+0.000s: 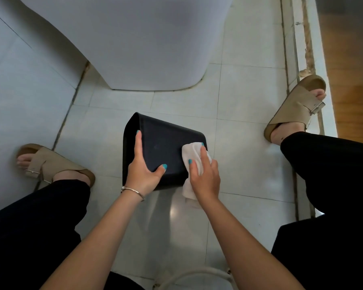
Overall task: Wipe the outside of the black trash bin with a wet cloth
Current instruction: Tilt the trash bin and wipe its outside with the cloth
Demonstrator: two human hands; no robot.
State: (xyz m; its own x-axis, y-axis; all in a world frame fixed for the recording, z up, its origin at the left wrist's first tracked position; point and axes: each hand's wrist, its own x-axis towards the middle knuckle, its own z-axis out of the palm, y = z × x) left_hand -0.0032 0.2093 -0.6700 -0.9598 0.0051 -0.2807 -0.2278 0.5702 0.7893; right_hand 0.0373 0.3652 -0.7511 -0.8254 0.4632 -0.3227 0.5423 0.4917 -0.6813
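Cloth on black bin

Bare forearms are noted, without sleeves. Teal polish is seen on the fingernails of both hands. A thin silver bangle is worn at the left wrist. Black trousers and tan buckled sandals are observed.
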